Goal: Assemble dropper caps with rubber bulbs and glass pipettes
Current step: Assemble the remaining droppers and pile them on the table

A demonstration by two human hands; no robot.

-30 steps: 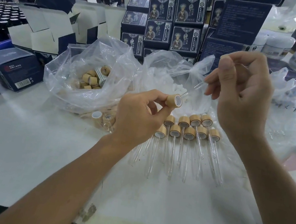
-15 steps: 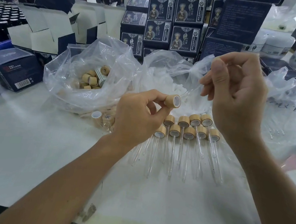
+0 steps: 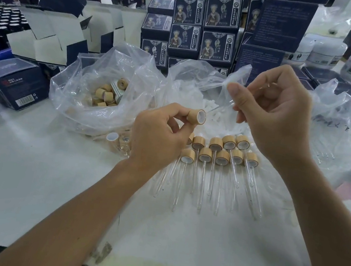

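pinching tight, the left hand grips a bamboo-coloured dropper cap between thumb and forefinger, its white-lined opening tipped toward the right hand. that right hand holds a clear glass pipette in curled fingers, the tube slanting down-left with its tip just beside the cap's mouth; whether it touches the cap is hard to tell. both hands hang above the row of finished droppers, which lie on the white table in two staggered lines, caps away from the person, glass stems pointing back toward them. behind that row and to its left, a clear plastic bag holds loose caps; straight behind the row a second bag holds small white pieces, likely the bulbs. right of the row sits a third bag, its contents unclear. further behind the row, dark blue printed boxes stand stacked.
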